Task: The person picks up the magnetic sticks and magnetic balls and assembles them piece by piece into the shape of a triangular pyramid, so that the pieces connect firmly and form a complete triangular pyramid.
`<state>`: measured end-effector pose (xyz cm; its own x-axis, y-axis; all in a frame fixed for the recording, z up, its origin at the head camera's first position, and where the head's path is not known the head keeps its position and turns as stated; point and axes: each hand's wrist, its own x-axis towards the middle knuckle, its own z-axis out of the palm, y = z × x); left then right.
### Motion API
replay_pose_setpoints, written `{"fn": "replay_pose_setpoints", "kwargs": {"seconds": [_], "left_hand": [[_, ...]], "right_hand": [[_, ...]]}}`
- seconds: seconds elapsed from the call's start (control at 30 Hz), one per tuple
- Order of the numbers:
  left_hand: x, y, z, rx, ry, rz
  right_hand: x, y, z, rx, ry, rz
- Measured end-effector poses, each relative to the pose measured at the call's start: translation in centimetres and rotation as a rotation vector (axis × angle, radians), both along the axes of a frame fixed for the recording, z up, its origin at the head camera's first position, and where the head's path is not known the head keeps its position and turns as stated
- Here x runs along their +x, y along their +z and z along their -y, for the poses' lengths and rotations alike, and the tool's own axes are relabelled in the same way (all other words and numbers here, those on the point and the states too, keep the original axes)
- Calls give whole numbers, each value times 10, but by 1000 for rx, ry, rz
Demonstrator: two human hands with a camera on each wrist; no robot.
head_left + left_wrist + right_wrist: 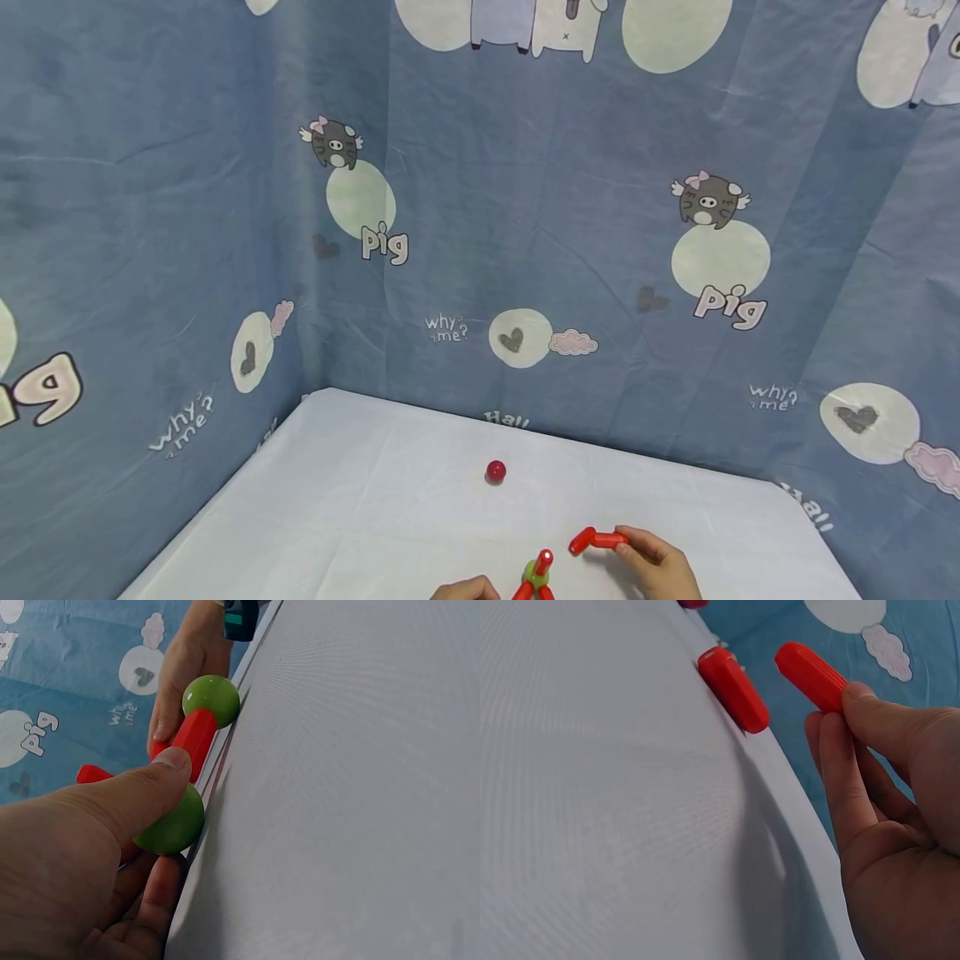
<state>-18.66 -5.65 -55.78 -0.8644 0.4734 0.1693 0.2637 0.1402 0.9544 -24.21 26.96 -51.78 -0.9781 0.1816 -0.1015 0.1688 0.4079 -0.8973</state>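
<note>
My left hand (97,832) grips a joined toy piece made of green balls and red rods, with the thumb over a red rod (199,739). One green ball (212,701) sits at the rod's far end, and another green ball (176,821) lies under the thumb and fingers. In the head view the left hand (467,588) shows only partly at the bottom edge, beside the joined piece (536,573). Between thumb and fingertips, my right hand (900,795) pinches a loose red rod (810,675) above the table. A second red rod (733,690) lies on the table close by.
A red ball (496,472) rests farther back on the white-covered table (390,483). Blue printed curtains (525,208) stand along the table's back and left side.
</note>
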Motion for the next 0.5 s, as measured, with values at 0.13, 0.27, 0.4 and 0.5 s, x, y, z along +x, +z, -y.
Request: {"fn": "replay_pose_setpoints", "kwargs": {"seconds": [0.13, 0.27, 0.4, 0.5], "left_hand": [[0, 1, 0, 5, 1, 24], [0, 1, 0, 1, 9, 41], [1, 2, -1, -9, 22, 48], [1, 4, -1, -9, 18, 63]], "right_hand": [[0, 3, 1, -1, -1, -3], [2, 6, 2, 11, 0, -14], [4, 9, 4, 17, 8, -35], [6, 12, 6, -5, 13, -51]]}}
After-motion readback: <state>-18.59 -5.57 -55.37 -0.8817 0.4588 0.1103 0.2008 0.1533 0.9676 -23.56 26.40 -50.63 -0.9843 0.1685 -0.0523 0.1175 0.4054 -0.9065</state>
